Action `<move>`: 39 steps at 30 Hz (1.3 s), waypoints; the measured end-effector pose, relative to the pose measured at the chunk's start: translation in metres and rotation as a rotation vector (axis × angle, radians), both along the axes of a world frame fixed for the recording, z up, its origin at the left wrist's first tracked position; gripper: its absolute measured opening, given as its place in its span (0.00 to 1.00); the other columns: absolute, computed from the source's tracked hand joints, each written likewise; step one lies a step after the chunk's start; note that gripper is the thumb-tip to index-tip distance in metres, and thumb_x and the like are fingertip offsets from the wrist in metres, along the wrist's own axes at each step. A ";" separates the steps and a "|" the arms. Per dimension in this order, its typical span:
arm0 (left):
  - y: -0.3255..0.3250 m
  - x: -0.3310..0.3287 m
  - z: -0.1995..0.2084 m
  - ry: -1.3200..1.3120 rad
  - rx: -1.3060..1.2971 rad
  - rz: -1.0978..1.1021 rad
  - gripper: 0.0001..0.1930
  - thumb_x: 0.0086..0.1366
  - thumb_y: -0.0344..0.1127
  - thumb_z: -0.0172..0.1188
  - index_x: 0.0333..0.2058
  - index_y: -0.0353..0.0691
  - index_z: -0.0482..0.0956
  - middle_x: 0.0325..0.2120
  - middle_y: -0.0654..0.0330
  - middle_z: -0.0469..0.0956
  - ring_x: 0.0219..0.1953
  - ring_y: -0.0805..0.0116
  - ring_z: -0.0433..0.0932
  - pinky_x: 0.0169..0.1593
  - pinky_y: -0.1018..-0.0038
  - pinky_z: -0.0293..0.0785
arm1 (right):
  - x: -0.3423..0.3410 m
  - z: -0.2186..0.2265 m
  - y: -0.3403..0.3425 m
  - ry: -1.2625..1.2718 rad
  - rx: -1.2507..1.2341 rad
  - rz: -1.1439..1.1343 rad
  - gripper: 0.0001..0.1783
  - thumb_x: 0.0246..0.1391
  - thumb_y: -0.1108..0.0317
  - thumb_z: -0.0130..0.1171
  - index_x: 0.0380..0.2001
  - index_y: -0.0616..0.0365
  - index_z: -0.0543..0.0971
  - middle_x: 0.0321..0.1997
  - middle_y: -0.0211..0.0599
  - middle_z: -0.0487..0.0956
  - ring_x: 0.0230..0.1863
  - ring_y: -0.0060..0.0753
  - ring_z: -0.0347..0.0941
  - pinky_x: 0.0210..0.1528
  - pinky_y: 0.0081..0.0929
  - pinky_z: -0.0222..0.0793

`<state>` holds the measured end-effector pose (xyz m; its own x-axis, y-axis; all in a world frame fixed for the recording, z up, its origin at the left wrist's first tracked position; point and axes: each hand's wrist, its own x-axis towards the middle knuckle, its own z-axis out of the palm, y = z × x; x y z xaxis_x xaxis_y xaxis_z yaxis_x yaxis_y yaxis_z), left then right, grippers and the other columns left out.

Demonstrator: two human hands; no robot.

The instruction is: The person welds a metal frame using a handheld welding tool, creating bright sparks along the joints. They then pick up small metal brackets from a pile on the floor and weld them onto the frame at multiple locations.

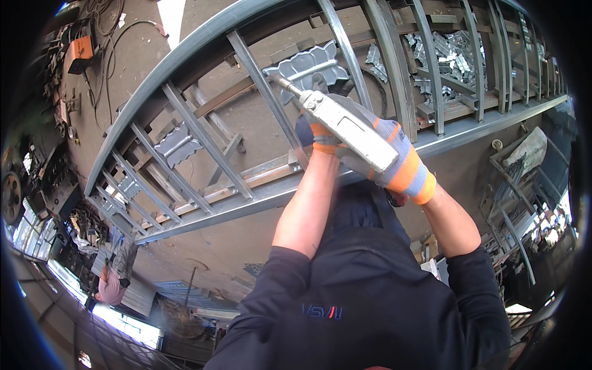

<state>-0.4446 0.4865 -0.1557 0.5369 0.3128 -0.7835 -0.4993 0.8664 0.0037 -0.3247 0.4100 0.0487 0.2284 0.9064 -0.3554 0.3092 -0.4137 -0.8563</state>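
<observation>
My right hand (394, 145), in a grey and orange knitted glove, grips a whitish box-bodied welding gun (354, 132). Its metal nozzle points up and left toward a silver scalloped ornamental plate (308, 66). That plate sits between two upright bars of a long steel frame (262, 89) with a curved rail. My left hand (319, 132), gloved too, is mostly hidden behind the gun. A grey gloved fingertip shows at the plate's lower edge, but whether it holds the plate is hidden. Another silver ornamental plate (179, 145) lies between bars further left.
A heap of loose silver metal pieces (447, 61) lies beyond the bars at right. An orange machine (80, 54) with cables stands at far left. A wheeled rack (518, 179) holds metal stock on the right. Another person (112, 283) is at lower left.
</observation>
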 end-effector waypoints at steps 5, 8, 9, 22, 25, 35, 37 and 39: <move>-0.002 0.001 -0.001 -0.018 -0.012 -0.008 0.14 0.82 0.49 0.48 0.42 0.49 0.76 0.31 0.65 0.77 0.32 0.68 0.81 0.40 0.67 0.83 | 0.003 -0.006 0.019 0.009 0.158 -0.001 0.37 0.60 0.71 0.73 0.72 0.61 0.73 0.68 0.49 0.80 0.65 0.52 0.81 0.64 0.37 0.77; -0.003 0.001 -0.002 -0.031 -0.012 -0.008 0.14 0.81 0.49 0.48 0.43 0.48 0.76 0.31 0.65 0.78 0.32 0.68 0.81 0.40 0.67 0.83 | 0.004 -0.002 0.028 0.104 0.173 -0.052 0.37 0.61 0.71 0.73 0.72 0.61 0.73 0.68 0.50 0.80 0.65 0.52 0.80 0.65 0.38 0.77; -0.003 0.001 -0.003 -0.033 -0.015 -0.007 0.13 0.81 0.49 0.49 0.43 0.48 0.76 0.31 0.65 0.78 0.33 0.68 0.81 0.41 0.66 0.83 | 0.004 0.000 0.029 0.162 0.171 -0.077 0.37 0.61 0.71 0.73 0.72 0.61 0.73 0.68 0.50 0.80 0.66 0.52 0.80 0.65 0.38 0.77; -0.006 -0.001 -0.004 -0.102 -0.038 0.002 0.13 0.80 0.49 0.51 0.45 0.48 0.76 0.34 0.64 0.79 0.34 0.67 0.82 0.42 0.66 0.84 | 0.001 0.002 0.029 0.177 0.152 -0.089 0.38 0.61 0.73 0.71 0.73 0.61 0.71 0.70 0.49 0.78 0.67 0.53 0.78 0.67 0.39 0.76; -0.006 -0.003 -0.004 -0.113 -0.039 0.002 0.13 0.80 0.49 0.51 0.45 0.48 0.76 0.34 0.64 0.79 0.35 0.67 0.82 0.42 0.66 0.84 | -0.001 0.001 0.029 0.172 0.167 -0.081 0.37 0.61 0.74 0.71 0.73 0.61 0.72 0.70 0.49 0.78 0.67 0.53 0.78 0.67 0.39 0.76; -0.007 -0.011 -0.002 -0.106 -0.041 -0.004 0.13 0.79 0.49 0.53 0.47 0.47 0.76 0.36 0.63 0.79 0.36 0.66 0.82 0.43 0.65 0.84 | -0.006 -0.001 0.026 0.170 0.181 -0.110 0.37 0.61 0.72 0.72 0.72 0.62 0.72 0.70 0.49 0.78 0.68 0.51 0.78 0.68 0.38 0.74; -0.008 -0.012 -0.003 -0.103 -0.041 -0.003 0.13 0.79 0.49 0.53 0.47 0.47 0.76 0.36 0.63 0.79 0.37 0.66 0.82 0.43 0.65 0.84 | -0.006 -0.001 0.027 0.200 0.165 -0.120 0.37 0.61 0.71 0.72 0.72 0.62 0.72 0.70 0.49 0.78 0.68 0.51 0.77 0.68 0.38 0.74; -0.009 -0.012 -0.003 -0.099 -0.041 -0.006 0.13 0.79 0.49 0.53 0.48 0.47 0.76 0.36 0.63 0.80 0.37 0.66 0.82 0.44 0.65 0.84 | -0.006 0.000 0.027 0.266 0.135 -0.137 0.37 0.61 0.72 0.72 0.72 0.62 0.72 0.70 0.49 0.78 0.69 0.51 0.77 0.68 0.38 0.74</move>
<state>-0.4571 0.4778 -0.1590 0.6143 0.2782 -0.7384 -0.4900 0.8680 -0.0806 -0.3306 0.4372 0.0487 0.2664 0.9166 -0.2980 0.0164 -0.3134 -0.9495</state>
